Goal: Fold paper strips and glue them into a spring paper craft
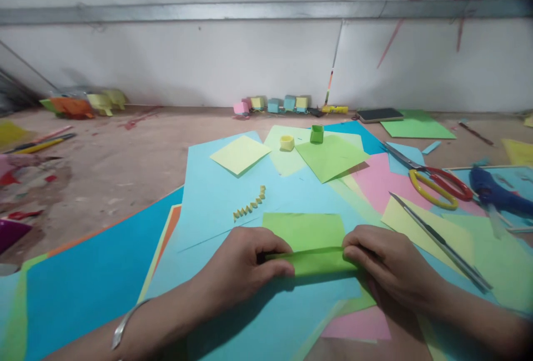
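A sheet of green paper point(306, 231) lies across the light blue paper point(200, 305), its near part folded up into a strip. My left hand point(245, 261) pinches the left end of the folded edge between thumb and fingers. At the right end, my right hand point(387, 261) grips the same fold, its fingertips closed on the paper. Just beyond is a small zigzag-folded yellow strip point(250, 205). Farther back sit a tiny yellow paper box point(287, 142) and a tiny green paper box point(317, 134).
To the right lie scissors point(433, 180) with red and yellow handles, a slim metal craft knife point(441, 241) and a blue glue gun point(499, 191). Small folded paper pieces point(273, 105) line the wall. A dark phone point(380, 115) rests near the wall. Blue sheets point(100, 283) spread leftward.
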